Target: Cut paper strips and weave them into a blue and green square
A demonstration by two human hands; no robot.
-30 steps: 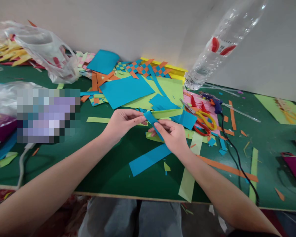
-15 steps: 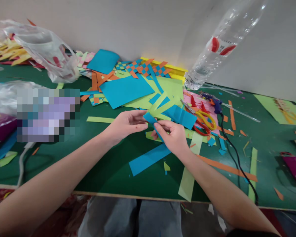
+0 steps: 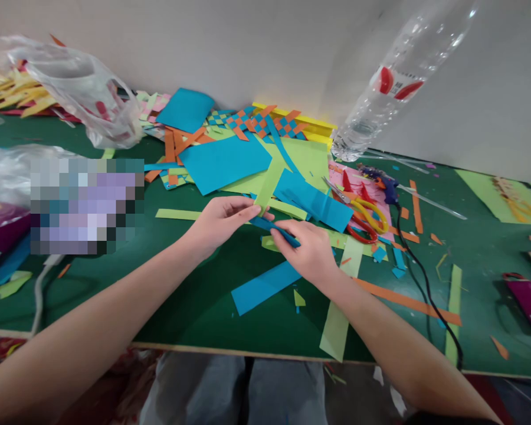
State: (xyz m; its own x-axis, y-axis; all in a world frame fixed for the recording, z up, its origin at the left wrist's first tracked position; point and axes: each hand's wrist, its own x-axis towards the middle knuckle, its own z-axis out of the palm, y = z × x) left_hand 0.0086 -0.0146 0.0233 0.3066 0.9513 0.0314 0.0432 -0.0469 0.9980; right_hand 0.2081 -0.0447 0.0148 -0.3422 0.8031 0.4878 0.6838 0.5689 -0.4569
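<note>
Blue strip [image 3: 275,231], now lowered flatter: left hand [image 3: 221,223] pinches its end against green strip [image 3: 269,180], right hand [image 3: 308,252] pinches the other; best kept taut.

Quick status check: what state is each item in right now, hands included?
left hand: grip shut, pinching green strip
right hand: grip shut on blue strip
scissors: blades shut, lying flat
bottle: tilted, base on table
plastic bag: mouth open
glue gun: lying down, cord attached
</note>
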